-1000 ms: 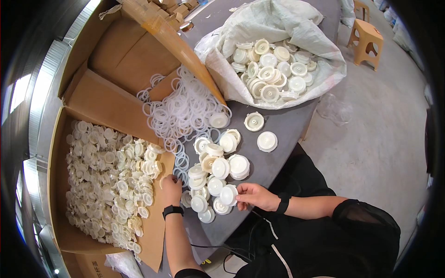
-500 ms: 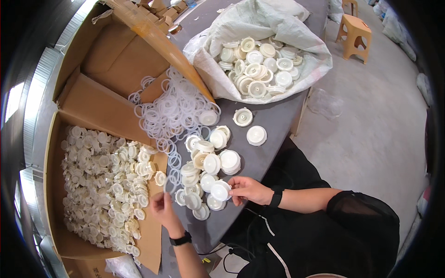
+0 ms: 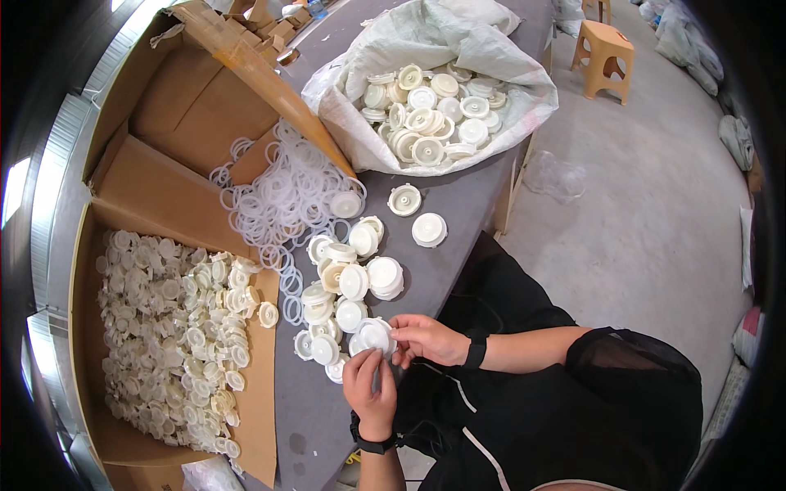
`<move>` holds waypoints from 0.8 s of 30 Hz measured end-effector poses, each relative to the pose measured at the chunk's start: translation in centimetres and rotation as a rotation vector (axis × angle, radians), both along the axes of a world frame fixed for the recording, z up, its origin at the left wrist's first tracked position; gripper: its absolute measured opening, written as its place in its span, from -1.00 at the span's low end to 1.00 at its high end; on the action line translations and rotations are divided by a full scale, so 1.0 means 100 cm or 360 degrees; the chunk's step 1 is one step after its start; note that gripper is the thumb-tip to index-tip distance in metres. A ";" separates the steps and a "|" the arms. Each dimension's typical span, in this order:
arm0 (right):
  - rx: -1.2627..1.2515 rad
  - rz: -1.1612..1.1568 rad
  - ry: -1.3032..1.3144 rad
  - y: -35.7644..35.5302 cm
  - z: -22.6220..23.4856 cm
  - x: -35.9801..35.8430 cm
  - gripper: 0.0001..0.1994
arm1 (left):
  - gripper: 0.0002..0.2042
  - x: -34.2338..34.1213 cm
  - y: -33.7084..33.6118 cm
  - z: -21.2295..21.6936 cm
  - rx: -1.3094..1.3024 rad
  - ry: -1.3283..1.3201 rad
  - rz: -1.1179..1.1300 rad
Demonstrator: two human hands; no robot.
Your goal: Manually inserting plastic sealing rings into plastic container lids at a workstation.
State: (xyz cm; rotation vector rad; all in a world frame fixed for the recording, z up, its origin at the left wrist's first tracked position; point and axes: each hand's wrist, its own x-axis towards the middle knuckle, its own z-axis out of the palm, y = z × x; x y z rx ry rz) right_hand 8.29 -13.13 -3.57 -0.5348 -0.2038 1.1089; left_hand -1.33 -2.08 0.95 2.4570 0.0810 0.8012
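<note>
My right hand point(image 3: 430, 339) grips a round white plastic cap point(image 3: 374, 334) by its right side, thumb and fingers closed on the edge. At the cap's near edge my left hand point(image 3: 372, 394) is pinched shut, fingertips against it. A thin translucent ring showed in those fingers a moment earlier; against the pale cap its outline is hard to make out now. Just beyond my hands lies a cluster of similar caps point(image 3: 353, 282), some stacked or tilted. Loose translucent rings point(image 3: 291, 309) trail along the table left of the cluster, from a larger ring pile point(image 3: 288, 190).
A cardboard box point(image 3: 82, 352) on the left holds many small white plastic parts point(image 3: 168, 352). At the back, a white woven sack point(image 3: 327, 92) stands open, full of caps. Two single caps sit on the grey table point(image 3: 307, 413) before it. An orange stool point(image 3: 604, 59) stands on the floor.
My left hand has moved right, from beside the rings to the cap, bringing a ring. My right hand has shifted slightly left with the cap. The whole view has shifted a little.
</note>
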 end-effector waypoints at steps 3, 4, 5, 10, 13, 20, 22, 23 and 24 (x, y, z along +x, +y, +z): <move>0.0020 -0.0063 -0.0031 0.003 -0.004 -0.007 -0.81 | -0.78 -0.003 -0.004 -0.001 -0.0008 0.0010 0.0014; -0.0020 -0.0109 -0.0149 0.004 -0.004 -0.009 -0.79 | -0.79 -0.004 -0.004 -0.001 0.0016 -0.0002 0.0018; -0.0020 -0.0108 -0.0150 0.006 -0.002 -0.011 -0.79 | -0.79 -0.005 -0.006 -0.001 0.0016 -0.0003 0.0019; -0.0059 -0.0203 -0.0170 0.007 0.001 -0.014 -0.79 | -0.82 -0.007 -0.013 -0.006 -0.0194 -0.0052 0.0152; -0.0012 -0.0139 -0.0199 0.004 0.003 -0.013 -0.80 | -0.80 -0.005 -0.014 -0.010 -0.0896 -0.0201 0.0234; 0.0018 -0.0143 -0.0292 -0.001 0.012 -0.012 -0.81 | -0.87 -0.008 0.002 -0.014 -0.2012 0.0078 0.0085; 0.0052 -0.0119 -0.0311 -0.001 0.009 -0.012 -0.83 | -0.90 -0.007 0.000 -0.011 -0.2083 0.0018 0.0100; 0.0053 -0.0119 -0.0310 -0.001 0.007 -0.012 -0.83 | -0.92 -0.006 -0.001 -0.010 -0.2155 -0.0043 0.0115; 0.0054 -0.0115 -0.0288 0.000 0.006 -0.013 -0.83 | -0.92 -0.005 -0.002 -0.010 -0.2153 -0.0042 0.0115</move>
